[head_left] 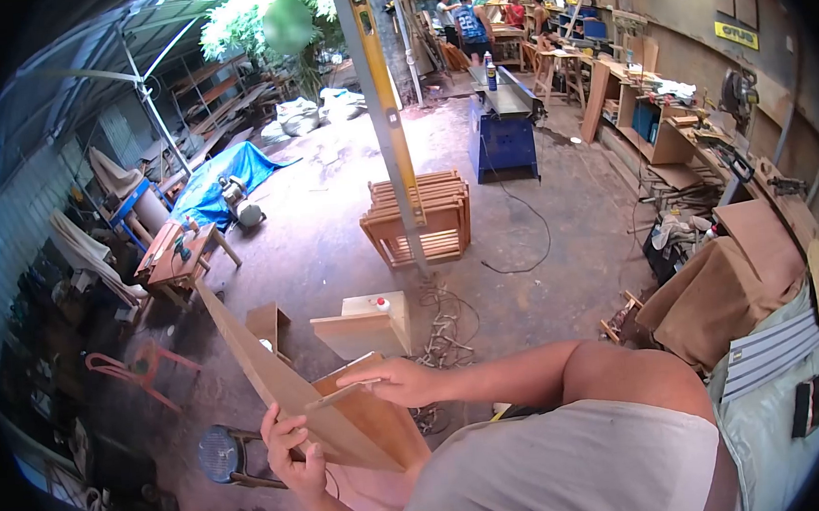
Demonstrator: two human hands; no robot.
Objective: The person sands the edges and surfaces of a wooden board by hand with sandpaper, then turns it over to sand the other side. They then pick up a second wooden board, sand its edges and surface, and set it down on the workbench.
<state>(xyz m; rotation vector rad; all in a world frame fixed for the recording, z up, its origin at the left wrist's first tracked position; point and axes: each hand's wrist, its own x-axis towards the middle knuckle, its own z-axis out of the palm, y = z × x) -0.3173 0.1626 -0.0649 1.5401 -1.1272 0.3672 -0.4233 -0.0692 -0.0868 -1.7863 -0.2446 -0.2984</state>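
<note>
A long, tapering wooden board slants up from my lap, joined near its lower end to a second wooden panel. My left hand is closed at the near edge of the long board, its fingers curled against it. Between the fingers and thumb of my right hand is a thin flat strip, which lies across the top edge of the long board. The panel stands just below my right hand.
Beyond the boards are an L-shaped wooden piece bearing a white bottle with a red cap, and tangled rope. A blue round stool stands left. A metal post rises ahead beside stacked slatted wood. Several people work far back.
</note>
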